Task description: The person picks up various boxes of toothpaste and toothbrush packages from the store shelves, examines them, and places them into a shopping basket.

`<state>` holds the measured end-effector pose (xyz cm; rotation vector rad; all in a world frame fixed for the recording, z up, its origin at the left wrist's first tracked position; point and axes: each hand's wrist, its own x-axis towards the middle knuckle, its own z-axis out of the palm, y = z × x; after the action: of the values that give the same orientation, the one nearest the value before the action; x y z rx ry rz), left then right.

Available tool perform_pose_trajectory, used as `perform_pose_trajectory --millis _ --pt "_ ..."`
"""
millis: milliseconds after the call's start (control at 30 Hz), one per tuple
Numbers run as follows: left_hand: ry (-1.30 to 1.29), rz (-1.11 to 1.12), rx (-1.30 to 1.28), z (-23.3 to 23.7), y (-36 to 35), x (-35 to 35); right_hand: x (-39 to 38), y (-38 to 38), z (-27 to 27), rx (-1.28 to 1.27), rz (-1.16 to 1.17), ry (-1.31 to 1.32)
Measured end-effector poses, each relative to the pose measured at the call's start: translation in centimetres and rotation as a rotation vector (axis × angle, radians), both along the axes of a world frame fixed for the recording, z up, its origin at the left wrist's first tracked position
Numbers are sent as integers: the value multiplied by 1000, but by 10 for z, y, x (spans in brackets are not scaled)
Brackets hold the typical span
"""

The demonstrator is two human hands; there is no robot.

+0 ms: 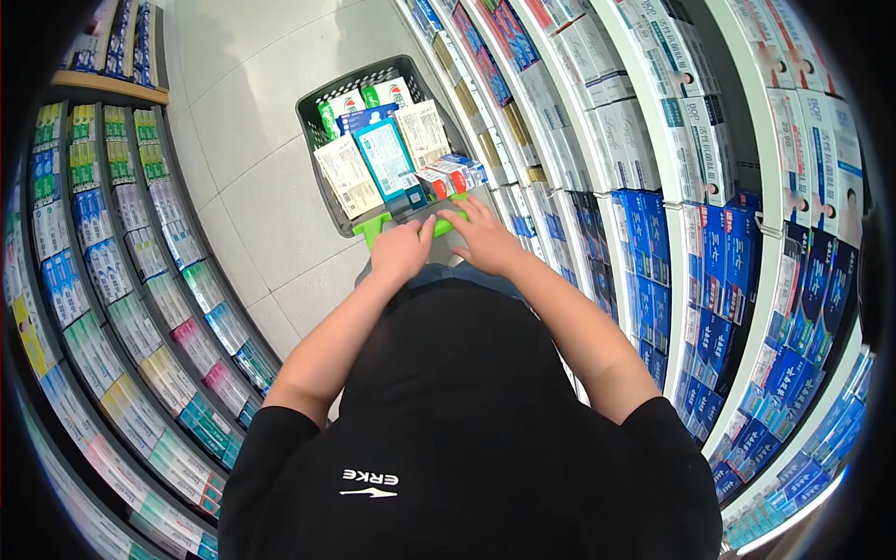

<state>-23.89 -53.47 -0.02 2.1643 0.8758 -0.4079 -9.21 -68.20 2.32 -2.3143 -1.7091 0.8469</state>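
Note:
My left hand (399,249) is closed over the green handle (374,227) of a shopping cart, with its thumb toward the middle. At the handle's right side, my right hand (487,238) curls its fingers over the bar, partly hiding it. Just ahead is the dark mesh cart basket (309,121). Inside it stand a teal box (385,157), a cream box (347,176) on the left and another cream box (425,133) on the right. Red, white and blue boxes (452,175) lie near my right hand. Green-and-white packages (387,91) sit at the far end.
Shelves of toothpaste-like boxes (126,252) run along the left. On the right, close to the cart, white-edged shelves (667,187) hold many blue and white boxes. Pale floor tiles (247,205) stretch ahead and to the cart's left.

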Motion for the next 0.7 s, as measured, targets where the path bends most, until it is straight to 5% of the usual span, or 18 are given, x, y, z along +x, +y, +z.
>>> perform_pose_trajectory --millis 267,700 --pt "-67 -63 291 7 -23 -11 1 -28 3 74 80 81" --pt "170 -237 322 0 -69 -32 -26 -100 4 -14 119 127"
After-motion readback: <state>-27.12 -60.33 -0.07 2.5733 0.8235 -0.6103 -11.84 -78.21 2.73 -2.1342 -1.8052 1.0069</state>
